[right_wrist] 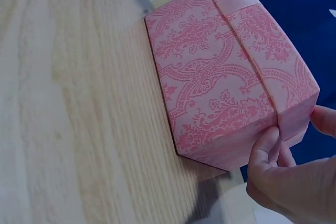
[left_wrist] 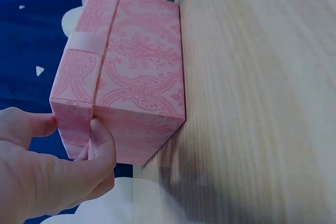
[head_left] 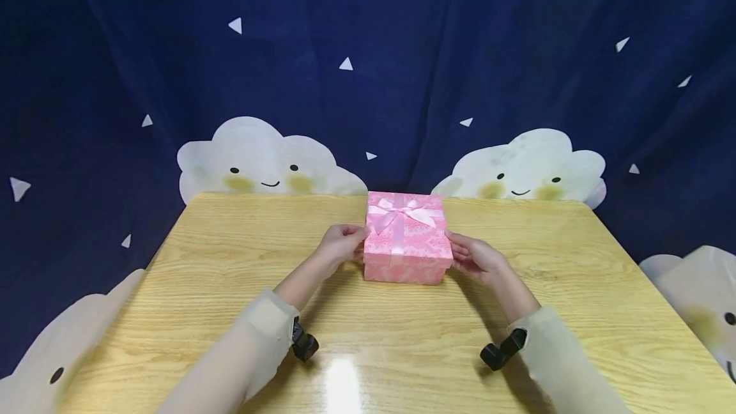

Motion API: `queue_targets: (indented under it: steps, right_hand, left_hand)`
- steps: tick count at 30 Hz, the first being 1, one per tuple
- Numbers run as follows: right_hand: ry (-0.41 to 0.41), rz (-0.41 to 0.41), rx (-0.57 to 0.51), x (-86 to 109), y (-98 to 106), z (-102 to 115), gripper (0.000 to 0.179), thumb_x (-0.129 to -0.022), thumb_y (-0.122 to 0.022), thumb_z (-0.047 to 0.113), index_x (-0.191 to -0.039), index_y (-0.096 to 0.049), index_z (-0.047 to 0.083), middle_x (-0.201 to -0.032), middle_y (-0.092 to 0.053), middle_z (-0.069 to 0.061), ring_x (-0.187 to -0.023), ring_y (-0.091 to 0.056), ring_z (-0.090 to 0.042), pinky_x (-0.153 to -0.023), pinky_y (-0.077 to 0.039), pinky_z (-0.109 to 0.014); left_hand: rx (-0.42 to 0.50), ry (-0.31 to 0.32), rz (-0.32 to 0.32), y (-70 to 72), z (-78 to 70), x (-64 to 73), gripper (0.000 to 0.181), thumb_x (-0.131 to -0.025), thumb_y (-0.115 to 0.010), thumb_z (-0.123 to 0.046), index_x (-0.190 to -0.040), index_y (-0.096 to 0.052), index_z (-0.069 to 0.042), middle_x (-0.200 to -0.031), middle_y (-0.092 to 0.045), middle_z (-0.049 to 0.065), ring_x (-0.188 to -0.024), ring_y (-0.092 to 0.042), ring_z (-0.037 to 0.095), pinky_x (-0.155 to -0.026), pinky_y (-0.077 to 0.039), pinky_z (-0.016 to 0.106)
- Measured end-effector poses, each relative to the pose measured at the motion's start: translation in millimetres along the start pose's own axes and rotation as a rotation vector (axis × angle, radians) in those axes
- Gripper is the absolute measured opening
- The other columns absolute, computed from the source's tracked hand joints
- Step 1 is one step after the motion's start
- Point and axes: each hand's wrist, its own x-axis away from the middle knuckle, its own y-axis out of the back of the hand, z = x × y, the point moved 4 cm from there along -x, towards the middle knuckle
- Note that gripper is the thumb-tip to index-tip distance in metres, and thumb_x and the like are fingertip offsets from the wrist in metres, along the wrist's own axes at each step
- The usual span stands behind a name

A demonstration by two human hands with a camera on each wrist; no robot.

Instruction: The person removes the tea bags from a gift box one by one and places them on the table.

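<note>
A pink patterned gift box (head_left: 405, 269) stands on the wooden table, its lid (head_left: 422, 238) seated on it and topped by a pale ribbon bow (head_left: 405, 211). At the box's left side my left hand (head_left: 343, 245) grips the lid, thumb at the top edge and fingertips at the lower rim. On the opposite side my right hand (head_left: 477, 257) holds the lid the same way. The left wrist view shows fingers (left_wrist: 102, 140) touching the seam between lid and box. Fingers (right_wrist: 266, 142) of the right hand also meet that seam. The box's inside is hidden.
The wooden table (head_left: 230, 337) extends on both sides of the box and in front of it. Behind it hangs a dark blue curtain (head_left: 287, 50) with white triangles and smiling clouds. Black wrist cameras (head_left: 305, 340) sit on both sleeves.
</note>
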Motion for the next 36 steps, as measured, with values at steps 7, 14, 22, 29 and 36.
queue_targets:
  steps: [7,14,22,29,36]
  right_hand:
    - [0.016,0.0,0.046,4.2,-11.1,-6.1,0.015,-0.1,-0.047,0.016,-0.092,-0.06,0.012,-0.084,-0.067,0.006,-0.081,-0.065,-0.003,-0.073,-0.058,-0.015]
    - [0.029,-0.007,0.106,12.0,-20.7,-16.2,0.021,-0.1,-0.048,0.017,-0.113,-0.049,0.001,-0.083,-0.068,0.008,-0.08,-0.065,-0.001,-0.072,-0.057,-0.014]
    - [0.038,0.014,0.107,17.7,-33.7,-22.0,0.049,-0.099,-0.048,0.015,-0.135,-0.031,-0.013,-0.086,-0.066,0.008,-0.082,-0.064,-0.002,-0.074,-0.057,-0.014]
    - [0.046,0.035,0.119,20.7,-40.0,-25.3,0.034,-0.098,-0.047,0.013,-0.124,-0.041,-0.009,-0.086,-0.066,0.008,-0.082,-0.064,-0.002,-0.074,-0.056,-0.014]
    - [0.033,0.078,0.112,23.0,-47.8,-30.1,0.047,-0.098,-0.05,0.016,-0.132,-0.034,-0.013,-0.088,-0.068,0.008,-0.086,-0.065,-0.003,-0.078,-0.057,-0.015]
  left_hand:
    - [-0.078,-0.039,-0.04,9.7,4.3,17.4,0.037,-0.097,-0.056,-0.018,-0.123,-0.055,0.008,-0.101,-0.061,0.013,-0.077,-0.06,0.013,-0.085,-0.062,0.037]
    - [-0.066,-0.035,-0.029,19.1,11.5,31.4,0.036,-0.097,-0.057,-0.018,-0.122,-0.055,0.008,-0.107,-0.062,0.017,-0.086,-0.062,0.016,-0.088,-0.061,0.037]
    - [-0.014,-0.053,-0.046,29.8,19.7,51.3,0.036,-0.095,-0.059,-0.016,-0.12,-0.055,0.01,-0.1,-0.062,0.015,-0.083,-0.064,0.015,-0.08,-0.063,0.032]
    - [-0.008,-0.048,-0.045,35.7,24.2,59.0,0.035,-0.094,-0.06,-0.014,-0.12,-0.056,0.009,-0.101,-0.061,0.015,-0.084,-0.063,0.016,-0.084,-0.063,0.034]
    - [-0.015,-0.035,-0.035,44.5,26.7,68.4,0.038,-0.095,-0.06,-0.017,-0.124,-0.054,0.007,-0.109,-0.059,0.017,-0.094,-0.063,0.019,-0.09,-0.061,0.034]
